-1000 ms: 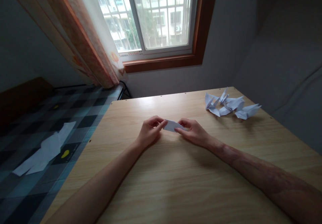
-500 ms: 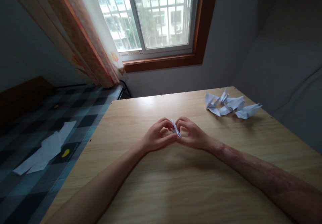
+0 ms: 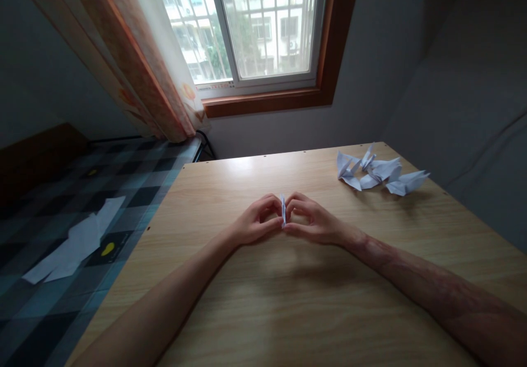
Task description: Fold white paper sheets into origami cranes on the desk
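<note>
A small piece of folded white paper (image 3: 283, 211) stands upright, edge-on to me, between my two hands over the middle of the table. My left hand (image 3: 259, 220) presses its left side with thumb and fingertips. From the right, my right hand (image 3: 310, 220) pinches the same paper, its fingers curved and thumb below. Only the thin edge of the paper shows, so its folded shape is hard to make out.
Several folded white paper cranes (image 3: 376, 172) sit together at the table's far right. Left of the wooden table (image 3: 230, 312), white paper sheets (image 3: 78, 243) lie on a checked bed cover (image 3: 37, 323). A curtained window (image 3: 272, 26) is beyond.
The folded paper has turned from a slant to nearly upright and edge-on. Both hands have stayed almost in place, still closed around it.
</note>
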Tool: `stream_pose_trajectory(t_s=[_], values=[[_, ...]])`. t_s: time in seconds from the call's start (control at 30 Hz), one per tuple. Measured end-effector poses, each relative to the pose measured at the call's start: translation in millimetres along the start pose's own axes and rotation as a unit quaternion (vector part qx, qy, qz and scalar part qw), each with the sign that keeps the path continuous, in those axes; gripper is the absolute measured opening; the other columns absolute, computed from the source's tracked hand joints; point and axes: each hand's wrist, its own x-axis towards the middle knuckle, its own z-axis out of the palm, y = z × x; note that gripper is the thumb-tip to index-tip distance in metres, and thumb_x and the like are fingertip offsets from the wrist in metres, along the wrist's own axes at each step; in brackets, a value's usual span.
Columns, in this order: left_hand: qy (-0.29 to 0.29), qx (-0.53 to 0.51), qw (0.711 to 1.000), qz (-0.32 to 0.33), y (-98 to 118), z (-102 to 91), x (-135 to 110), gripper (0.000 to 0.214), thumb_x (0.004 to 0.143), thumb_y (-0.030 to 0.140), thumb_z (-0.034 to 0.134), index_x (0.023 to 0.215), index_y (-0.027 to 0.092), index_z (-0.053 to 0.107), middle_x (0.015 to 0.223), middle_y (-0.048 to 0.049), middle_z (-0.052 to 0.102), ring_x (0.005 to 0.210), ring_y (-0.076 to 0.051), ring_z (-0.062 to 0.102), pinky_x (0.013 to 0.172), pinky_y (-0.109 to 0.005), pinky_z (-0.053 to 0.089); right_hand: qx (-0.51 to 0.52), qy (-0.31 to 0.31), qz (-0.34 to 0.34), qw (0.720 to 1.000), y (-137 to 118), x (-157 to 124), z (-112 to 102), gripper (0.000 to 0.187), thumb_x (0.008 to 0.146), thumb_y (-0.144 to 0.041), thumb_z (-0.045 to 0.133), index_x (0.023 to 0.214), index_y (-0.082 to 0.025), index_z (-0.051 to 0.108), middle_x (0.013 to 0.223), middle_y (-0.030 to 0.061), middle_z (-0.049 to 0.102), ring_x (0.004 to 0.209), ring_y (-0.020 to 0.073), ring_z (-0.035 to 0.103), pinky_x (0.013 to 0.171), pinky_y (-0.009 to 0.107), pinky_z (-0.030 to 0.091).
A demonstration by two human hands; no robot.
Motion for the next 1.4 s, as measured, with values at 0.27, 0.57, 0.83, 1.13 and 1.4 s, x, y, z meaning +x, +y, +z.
stream_pose_trajectory(t_s=[0.27,0.57,0.83,1.13,1.4], values=[[-0.012,0.009,1.000,0.022,-1,1.1,-1,0.021,0.096,0.035,0.080,0.105,0.020,0.069,0.115,-0.0097,0.067,0.107,-0.024,0.066,0.098,-0.038,0.056,-0.006,0.009,0.005,1.000,6,-1,0,0.007,0.101,-0.026,0.076,0.100,-0.023,0.069,0.114,0.0073,0.068,0.106,0.0250,0.067,0.097,0.041,0.055],[0.005,0.016,1.000,0.024,2,5.3,-1,0.023,0.094,0.035,0.083,0.103,0.019,0.069,0.113,-0.0093,0.065,0.103,-0.022,0.065,0.093,-0.035,0.056,-0.003,0.010,0.003,1.000,7,-3,2,0.014,0.095,-0.012,0.070,0.102,-0.024,0.069,0.114,0.0059,0.068,0.105,0.0231,0.067,0.095,0.037,0.056],[-0.002,0.030,0.999,0.035,1,1.9,0,0.016,0.101,0.035,0.073,0.107,0.020,0.070,0.115,-0.0101,0.067,0.109,-0.024,0.066,0.101,-0.039,0.057,-0.018,0.034,0.018,0.999,9,-2,5,0.006,0.098,-0.018,0.070,0.099,-0.024,0.070,0.111,0.0074,0.070,0.103,0.0242,0.068,0.093,0.038,0.058],[0.033,0.062,0.997,0.044,1,6.9,1,0.008,0.097,0.025,0.073,0.103,0.020,0.072,0.112,-0.0096,0.069,0.106,-0.023,0.067,0.096,-0.036,0.057,0.020,0.049,0.043,0.998,13,-2,8,0.006,0.097,-0.018,0.069,0.095,-0.024,0.069,0.110,0.0076,0.069,0.106,0.0235,0.067,0.094,0.037,0.060],[0.119,0.010,0.993,-0.024,-9,2.0,0,0.013,0.098,0.030,0.068,0.091,0.019,0.067,0.112,-0.0086,0.074,0.107,-0.024,0.069,0.097,-0.036,0.055,0.073,0.143,0.129,0.979,11,0,6,0.006,0.088,-0.020,0.063,0.082,-0.022,0.064,0.099,0.0036,0.072,0.099,0.0215,0.067,0.089,0.033,0.059]])
